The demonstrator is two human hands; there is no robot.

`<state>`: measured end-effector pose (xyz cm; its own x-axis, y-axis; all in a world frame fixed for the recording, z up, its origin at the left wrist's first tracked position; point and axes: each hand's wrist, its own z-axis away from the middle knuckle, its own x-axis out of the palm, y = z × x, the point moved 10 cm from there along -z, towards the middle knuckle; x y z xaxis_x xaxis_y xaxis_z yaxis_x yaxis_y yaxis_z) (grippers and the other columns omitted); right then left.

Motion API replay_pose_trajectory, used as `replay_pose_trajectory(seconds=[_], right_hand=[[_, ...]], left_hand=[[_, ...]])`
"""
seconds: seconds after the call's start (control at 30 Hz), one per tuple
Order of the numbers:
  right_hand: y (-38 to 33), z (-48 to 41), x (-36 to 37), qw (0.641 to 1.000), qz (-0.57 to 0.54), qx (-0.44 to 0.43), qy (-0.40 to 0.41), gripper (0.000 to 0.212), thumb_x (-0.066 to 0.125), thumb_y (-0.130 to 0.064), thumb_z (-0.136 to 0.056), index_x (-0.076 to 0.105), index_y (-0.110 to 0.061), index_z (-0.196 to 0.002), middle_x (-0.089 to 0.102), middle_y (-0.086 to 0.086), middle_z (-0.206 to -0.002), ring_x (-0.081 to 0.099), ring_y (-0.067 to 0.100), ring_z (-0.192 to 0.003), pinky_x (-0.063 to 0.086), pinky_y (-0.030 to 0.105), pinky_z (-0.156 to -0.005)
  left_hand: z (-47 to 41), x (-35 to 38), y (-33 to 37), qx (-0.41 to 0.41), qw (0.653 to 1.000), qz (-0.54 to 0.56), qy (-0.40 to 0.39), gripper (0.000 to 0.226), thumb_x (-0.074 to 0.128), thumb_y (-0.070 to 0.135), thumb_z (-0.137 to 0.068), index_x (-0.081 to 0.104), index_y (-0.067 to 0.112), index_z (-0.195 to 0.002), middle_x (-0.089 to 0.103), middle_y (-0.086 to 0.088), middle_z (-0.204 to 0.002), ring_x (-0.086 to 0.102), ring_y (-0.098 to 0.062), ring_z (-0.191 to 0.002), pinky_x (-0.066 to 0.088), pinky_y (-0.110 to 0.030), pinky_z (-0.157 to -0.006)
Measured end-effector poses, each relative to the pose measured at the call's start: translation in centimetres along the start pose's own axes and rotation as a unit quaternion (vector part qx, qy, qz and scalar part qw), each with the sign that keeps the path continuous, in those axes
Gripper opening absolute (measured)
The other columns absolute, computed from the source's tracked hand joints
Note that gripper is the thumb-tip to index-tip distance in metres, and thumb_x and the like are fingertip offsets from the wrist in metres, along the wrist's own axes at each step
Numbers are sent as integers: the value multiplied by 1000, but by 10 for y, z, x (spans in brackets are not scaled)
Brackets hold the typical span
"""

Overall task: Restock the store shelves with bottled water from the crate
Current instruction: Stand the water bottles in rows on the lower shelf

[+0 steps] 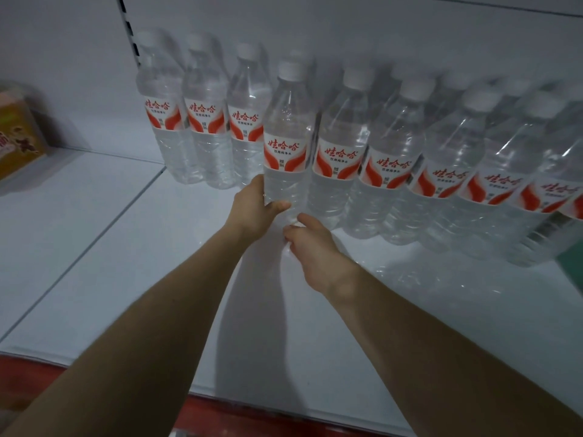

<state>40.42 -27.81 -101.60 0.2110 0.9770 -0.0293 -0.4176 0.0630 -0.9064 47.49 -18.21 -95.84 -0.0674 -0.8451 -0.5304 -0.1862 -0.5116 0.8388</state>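
Observation:
Several clear water bottles with white caps and red-and-white labels stand on a white shelf [104, 272]. A front row [391, 171] runs to the right, and three bottles [205, 121] stand further back at the left. My left hand [252, 212] grips the lower part of the leftmost front bottle [285, 134], thumb across its front. My right hand [310, 247] sits at the base of that same bottle, fingers curled and touching it. The bottle stands upright.
An orange-yellow package [17, 137] stands at the far left on the adjoining shelf panel. A slotted upright [129, 29] runs up the white back wall. The shelf's front edge has a red strip [31, 376]. A green object [571, 269] shows at the right edge.

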Motion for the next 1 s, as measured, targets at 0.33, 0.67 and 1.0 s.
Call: replay_pose_trajectory(seconds=[0.33,0.67,1.0], right_hand=[[-2,6,-1,998,43,-41,20,26,40,-6,-93,54,-10,-115,59,8,-103,52,16,-85,41,22,-68],[-23,71,-69,991,48,-119,39,17,51,-1,-88,52,-16,-96,58,2,-91,56,18,-88,48,31,-86],[-64,227,-243,963,49,-232,132,19,59,-1,-88,56,-9,-105,63,7,-87,64,24,-90,53,33,-88]], left_hand=[[31,8,-11,-94,995,2,38,32,53,22,-94,49,5,-120,59,-13,-120,55,-28,-111,36,-25,-81],[118,29,42,-61,998,3,30,45,43,25,-98,39,5,-138,50,-13,-136,47,-25,-125,34,-25,-98],[205,135,204,67,992,53,-97,38,45,30,-97,53,9,-127,63,-5,-116,57,-18,-106,33,-16,-77]])
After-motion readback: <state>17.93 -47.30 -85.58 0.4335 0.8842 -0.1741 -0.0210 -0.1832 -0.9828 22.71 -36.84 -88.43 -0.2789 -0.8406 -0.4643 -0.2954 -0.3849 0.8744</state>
